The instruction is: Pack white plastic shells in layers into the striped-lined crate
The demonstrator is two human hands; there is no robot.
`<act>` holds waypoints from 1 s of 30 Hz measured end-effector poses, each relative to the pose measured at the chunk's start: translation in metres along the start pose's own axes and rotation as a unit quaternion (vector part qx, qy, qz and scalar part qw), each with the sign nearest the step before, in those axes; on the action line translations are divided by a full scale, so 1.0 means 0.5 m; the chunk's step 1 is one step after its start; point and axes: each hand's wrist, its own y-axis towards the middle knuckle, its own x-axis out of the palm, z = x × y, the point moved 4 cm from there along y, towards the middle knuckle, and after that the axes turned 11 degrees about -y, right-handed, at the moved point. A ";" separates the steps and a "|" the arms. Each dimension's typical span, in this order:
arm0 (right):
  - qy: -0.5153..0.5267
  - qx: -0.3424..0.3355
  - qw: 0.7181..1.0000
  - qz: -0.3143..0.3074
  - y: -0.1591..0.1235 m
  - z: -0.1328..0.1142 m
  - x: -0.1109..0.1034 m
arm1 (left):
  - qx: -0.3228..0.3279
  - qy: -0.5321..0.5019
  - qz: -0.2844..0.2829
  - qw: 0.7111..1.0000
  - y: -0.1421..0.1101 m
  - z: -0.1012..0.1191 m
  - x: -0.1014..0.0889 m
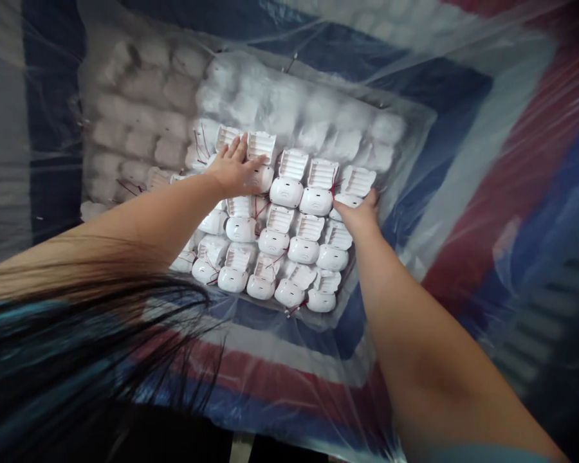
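Rows of glossy white plastic housings (pixel 286 192), each with a ribbed open compartment part (pixel 293 164) behind it and thin red wires, lie close together. My left hand (pixel 236 168) rests on top of the back row, its fingers spread over the housings and hiding part of them. At the right end of that row, my right hand (pixel 361 215) has its thumb across the front of a white housing (pixel 348 200) and its fingers round the right side. The far fingers of this hand are partly hidden.
Clear plastic film (pixel 251 83) covers more white pieces at the back. The pile sits inside a large striped red, white and blue bag (pixel 482 212) lined with clear plastic. Dark hair (pixel 125 315) hangs across the lower left of the view.
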 end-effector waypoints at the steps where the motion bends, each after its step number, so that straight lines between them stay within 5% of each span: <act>1: -0.005 -0.008 1.000 0.003 -0.001 -0.001 -0.003 | 0.002 0.018 0.003 1.000 -0.002 0.004 -0.001; 9: -0.045 0.006 0.998 0.042 -0.024 -0.007 -0.018 | -0.128 0.048 0.047 0.989 0.022 0.066 0.015; 16: -0.028 -0.006 0.997 0.069 -0.034 -0.012 -0.035 | -0.050 -0.001 0.066 0.997 -0.004 0.036 -0.018; 22: -0.062 -0.016 0.998 0.010 -0.027 -0.009 -0.027 | -0.015 0.049 -0.009 0.999 -0.019 0.028 -0.015; 30: -0.043 -0.010 0.999 -0.018 -0.023 0.002 -0.001 | -0.151 0.024 0.034 0.988 -0.009 0.085 0.032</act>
